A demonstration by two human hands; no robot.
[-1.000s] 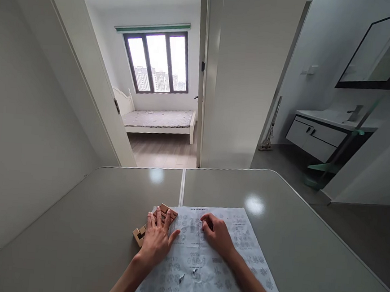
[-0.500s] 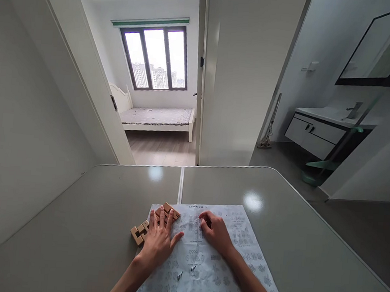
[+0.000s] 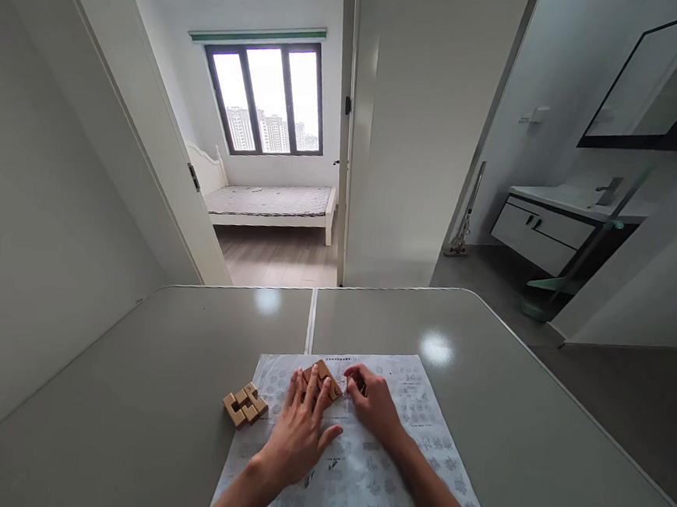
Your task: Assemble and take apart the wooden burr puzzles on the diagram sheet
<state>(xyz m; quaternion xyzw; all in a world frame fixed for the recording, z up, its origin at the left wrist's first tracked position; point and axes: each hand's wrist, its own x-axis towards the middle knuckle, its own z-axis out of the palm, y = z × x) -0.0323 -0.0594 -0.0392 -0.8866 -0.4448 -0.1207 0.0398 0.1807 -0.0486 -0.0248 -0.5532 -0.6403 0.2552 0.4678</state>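
Observation:
My left hand (image 3: 299, 430) lies with its fingers stretched out over a group of notched wooden puzzle blocks (image 3: 335, 391) on the printed paper sheet (image 3: 398, 461). Its fingers hide part of these blocks. Close by on the right, my right hand (image 3: 378, 405) rests on the sheet with its fingers curled; whatever may be inside them is hidden. A second group of interlocking wooden blocks (image 3: 251, 414) sits to the left, partly over the sheet's left edge, touched by neither hand.
Under the sheet is a grey-green table (image 3: 145, 394) with a white seam (image 3: 311, 322) and rounded far corners. Past it are an open door (image 3: 423, 135), a bed (image 3: 272, 201) below a window, and a washbasin cabinet (image 3: 543, 230) on the right.
My left hand has slid right with the blocks under it, away from the second group and close to my right hand. My right hand has stayed nearly still.

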